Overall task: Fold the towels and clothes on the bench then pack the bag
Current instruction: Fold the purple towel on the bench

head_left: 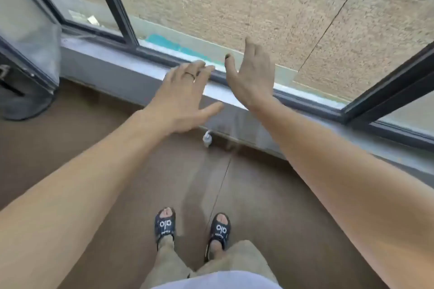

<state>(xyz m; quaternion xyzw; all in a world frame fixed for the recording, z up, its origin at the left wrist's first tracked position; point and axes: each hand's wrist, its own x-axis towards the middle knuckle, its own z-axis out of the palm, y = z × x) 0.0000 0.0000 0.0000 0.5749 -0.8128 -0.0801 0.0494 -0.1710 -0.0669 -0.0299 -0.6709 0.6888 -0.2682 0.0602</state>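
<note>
Your left hand (180, 98) and right hand (250, 77) both reach forward with fingers spread wide, holding nothing, over the grey window sill (131, 73) just beyond them, a small white bottle (207, 139) on the brown floor (258, 195) below the left hand; no towels, clothes or bag visible.

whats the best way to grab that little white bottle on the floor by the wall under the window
Take the small white bottle around its body, below the narrower cap, coming from above and from the room side, since the wall under the window sill blocks its far side. It looks upright, though it is small and blurred. Both the left hand and the right hand are open and hold nothing.
</note>
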